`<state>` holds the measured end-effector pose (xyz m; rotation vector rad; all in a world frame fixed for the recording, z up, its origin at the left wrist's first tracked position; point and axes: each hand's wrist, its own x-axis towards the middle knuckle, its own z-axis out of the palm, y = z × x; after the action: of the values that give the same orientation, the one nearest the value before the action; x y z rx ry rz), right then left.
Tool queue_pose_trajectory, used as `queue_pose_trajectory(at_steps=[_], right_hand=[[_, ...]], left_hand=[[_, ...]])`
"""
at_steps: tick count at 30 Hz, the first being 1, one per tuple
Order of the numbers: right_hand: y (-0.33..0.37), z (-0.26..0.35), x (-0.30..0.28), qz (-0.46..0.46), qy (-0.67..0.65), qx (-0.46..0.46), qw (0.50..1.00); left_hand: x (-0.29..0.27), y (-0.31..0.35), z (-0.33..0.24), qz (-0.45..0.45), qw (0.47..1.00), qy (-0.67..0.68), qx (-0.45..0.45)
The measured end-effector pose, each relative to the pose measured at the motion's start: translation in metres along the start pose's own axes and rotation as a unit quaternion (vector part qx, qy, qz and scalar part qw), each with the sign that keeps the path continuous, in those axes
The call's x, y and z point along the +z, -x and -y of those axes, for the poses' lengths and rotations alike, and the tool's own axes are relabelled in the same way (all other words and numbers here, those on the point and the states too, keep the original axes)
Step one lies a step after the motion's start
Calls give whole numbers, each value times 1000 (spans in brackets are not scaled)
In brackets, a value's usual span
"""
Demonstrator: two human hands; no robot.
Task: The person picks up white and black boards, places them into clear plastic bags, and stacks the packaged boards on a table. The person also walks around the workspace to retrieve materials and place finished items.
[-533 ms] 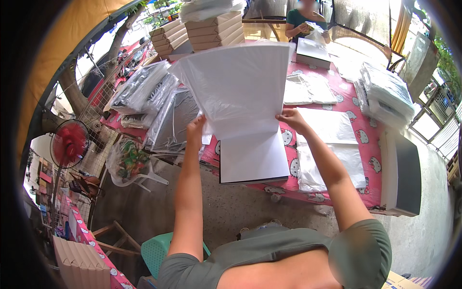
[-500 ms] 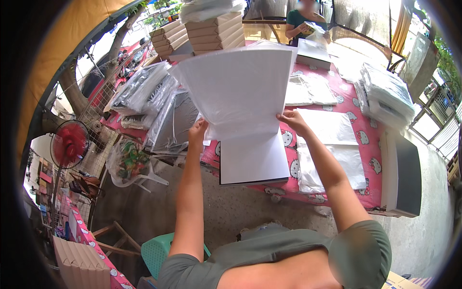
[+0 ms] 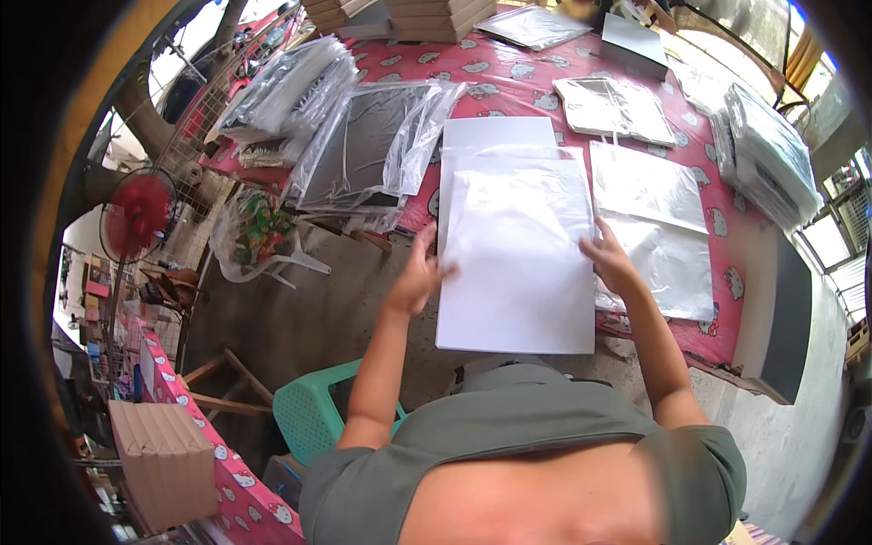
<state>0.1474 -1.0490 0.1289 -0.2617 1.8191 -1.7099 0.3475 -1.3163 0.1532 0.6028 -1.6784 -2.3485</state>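
Note:
A white rectangular sheet (image 3: 516, 304), with clear plastic (image 3: 522, 191) over its far part, lies between my hands. My right hand (image 3: 615, 261) grips its right edge, thumb on top. My left hand (image 3: 418, 277) pinches the left edge; its fingertips are somewhat blurred. The sheet's near end reaches past the table's front edge, toward my body. Behind and under it shows a white board stack (image 3: 498, 132). Just to the right lie flat clear plastic bags (image 3: 652, 227) on the pink patterned tablecloth (image 3: 727, 218).
Left of the sheet lie a plastic-wrapped dark panel (image 3: 363, 145) and a pile of wrapped packs (image 3: 286, 100). Another wrapped pile (image 3: 767, 154) and a dark-sided box (image 3: 772, 318) are at right. Brown cartons (image 3: 436, 20) stand far back. A green stool (image 3: 313, 404) is beside me.
The raised white sheet with its plastic has come down and toward me, now lying flat over the stack. My hands have lowered with it, and my view has tilted down.

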Motion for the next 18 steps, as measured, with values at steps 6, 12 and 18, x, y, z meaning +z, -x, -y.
queue_pose_trajectory(at_steps=[6,12,18], right_hand=[[18,14,24,-29,329,-144,933],[81,-21,0,-3,427,-249,869],[134,0,-4,141,370,-202,896]], left_hand=[[-4,-9,30,-169,885,-381,208],[12,82,46,-192,896,-364,169],[46,112,59,-330,895,-213,212]])
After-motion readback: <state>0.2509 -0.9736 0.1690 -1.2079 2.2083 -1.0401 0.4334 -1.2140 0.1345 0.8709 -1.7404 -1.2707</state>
